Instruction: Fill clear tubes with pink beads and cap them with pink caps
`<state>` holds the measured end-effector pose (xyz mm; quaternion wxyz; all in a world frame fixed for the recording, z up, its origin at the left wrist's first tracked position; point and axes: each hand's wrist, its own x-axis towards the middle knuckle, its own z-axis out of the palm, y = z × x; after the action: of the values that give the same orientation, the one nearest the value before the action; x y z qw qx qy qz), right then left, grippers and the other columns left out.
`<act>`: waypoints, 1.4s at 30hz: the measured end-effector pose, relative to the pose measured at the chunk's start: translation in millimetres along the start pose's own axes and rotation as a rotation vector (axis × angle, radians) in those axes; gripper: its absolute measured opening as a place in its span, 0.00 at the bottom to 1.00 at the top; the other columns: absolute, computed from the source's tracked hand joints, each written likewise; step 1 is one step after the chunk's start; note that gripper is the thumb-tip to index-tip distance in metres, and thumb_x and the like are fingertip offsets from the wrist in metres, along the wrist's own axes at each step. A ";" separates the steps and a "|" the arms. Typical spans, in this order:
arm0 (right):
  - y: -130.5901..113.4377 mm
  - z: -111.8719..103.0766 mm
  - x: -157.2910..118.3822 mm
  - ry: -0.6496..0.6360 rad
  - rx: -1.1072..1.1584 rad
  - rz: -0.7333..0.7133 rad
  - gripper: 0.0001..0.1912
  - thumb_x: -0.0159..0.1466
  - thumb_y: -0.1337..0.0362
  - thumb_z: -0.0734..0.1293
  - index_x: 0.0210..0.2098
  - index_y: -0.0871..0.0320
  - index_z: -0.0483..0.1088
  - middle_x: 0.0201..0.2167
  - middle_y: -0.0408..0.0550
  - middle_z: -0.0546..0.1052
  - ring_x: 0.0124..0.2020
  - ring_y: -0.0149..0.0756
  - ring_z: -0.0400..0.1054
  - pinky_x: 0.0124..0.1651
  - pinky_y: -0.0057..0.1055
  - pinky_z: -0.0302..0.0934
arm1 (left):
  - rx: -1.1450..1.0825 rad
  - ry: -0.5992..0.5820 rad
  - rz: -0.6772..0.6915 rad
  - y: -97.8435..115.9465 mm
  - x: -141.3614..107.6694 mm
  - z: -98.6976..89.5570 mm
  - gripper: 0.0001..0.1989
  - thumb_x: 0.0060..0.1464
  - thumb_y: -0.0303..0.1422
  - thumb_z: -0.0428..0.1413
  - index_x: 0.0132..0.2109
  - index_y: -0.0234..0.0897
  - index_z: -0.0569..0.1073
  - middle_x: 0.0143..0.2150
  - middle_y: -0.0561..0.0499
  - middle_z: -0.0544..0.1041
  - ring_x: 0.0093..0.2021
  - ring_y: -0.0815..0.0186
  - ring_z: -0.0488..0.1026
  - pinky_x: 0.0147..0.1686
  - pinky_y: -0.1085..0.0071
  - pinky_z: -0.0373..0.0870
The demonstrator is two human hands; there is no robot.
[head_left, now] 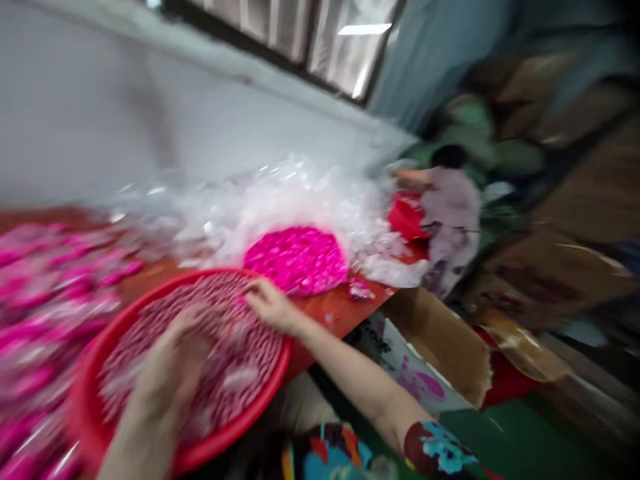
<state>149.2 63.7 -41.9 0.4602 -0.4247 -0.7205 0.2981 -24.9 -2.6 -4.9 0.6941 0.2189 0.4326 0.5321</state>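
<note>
A round red basin (83,407) full of small pink pieces (260,347) stands on the reddish table. Over its left part is my left hand (187,347), blurred, its fingertips smeared by motion. My right hand (273,305) is at the basin's far right rim, fingers bent together around something small and bright pink. A few clear plastic bags (240,379) lie on the pieces. Beyond the right hand is a heap of bright magenta pieces (297,260).
Filled pink bags (45,320) cover the table's left side. Clear plastic bags (300,193) pile along the wall. An open cardboard box (440,347) stands right of the table edge (345,310). Farther back, a person (453,213) bends over a red container (407,217).
</note>
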 end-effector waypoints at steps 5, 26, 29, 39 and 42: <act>7.3 17.3 -22.8 -0.105 0.137 0.087 0.16 0.69 0.77 0.60 0.55 0.67 0.71 0.48 0.54 0.82 0.47 0.25 0.78 0.51 0.22 0.70 | -0.093 -0.010 0.142 -14.2 -4.4 -0.1 0.16 0.45 0.15 0.54 0.41 0.33 0.76 0.35 0.51 0.81 0.35 0.65 0.78 0.39 0.70 0.71; -5.6 -21.3 -70.6 -0.165 0.004 0.050 0.19 0.69 0.66 0.67 0.59 0.55 0.70 0.56 0.55 0.77 0.55 0.38 0.74 0.59 0.35 0.68 | -0.080 -0.151 0.119 -16.9 -3.3 -6.2 0.09 0.45 0.29 0.56 0.35 0.30 0.76 0.29 0.45 0.78 0.30 0.62 0.76 0.28 0.70 0.66; -2.7 -24.0 -72.9 -0.184 -0.070 0.059 0.19 0.67 0.69 0.68 0.58 0.57 0.71 0.56 0.56 0.76 0.52 0.36 0.73 0.55 0.32 0.68 | -0.072 -0.148 0.107 -17.8 -1.6 -5.3 0.08 0.45 0.27 0.56 0.35 0.31 0.75 0.31 0.45 0.79 0.32 0.61 0.77 0.29 0.69 0.66; -3.4 -21.9 -58.1 -0.208 0.067 0.174 0.16 0.69 0.75 0.62 0.54 0.66 0.74 0.47 0.54 0.79 0.42 0.23 0.72 0.47 0.27 0.63 | -0.023 -0.019 0.010 -21.2 8.3 -5.5 0.11 0.57 0.38 0.62 0.37 0.34 0.74 0.35 0.47 0.79 0.35 0.64 0.76 0.33 0.70 0.67; -17.0 -19.7 -51.0 -0.159 0.186 0.171 0.16 0.68 0.74 0.64 0.54 0.62 0.74 0.50 0.52 0.79 0.49 0.26 0.73 0.53 0.28 0.64 | 0.131 -0.011 0.045 -17.2 0.2 0.0 0.19 0.42 0.36 0.73 0.39 0.34 0.76 0.36 0.51 0.79 0.35 0.68 0.75 0.31 0.75 0.66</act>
<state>172.5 11.4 -40.9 0.4120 -0.4150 -0.6852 0.4341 -15.4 -8.2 -18.2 0.6687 0.2765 0.4575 0.5168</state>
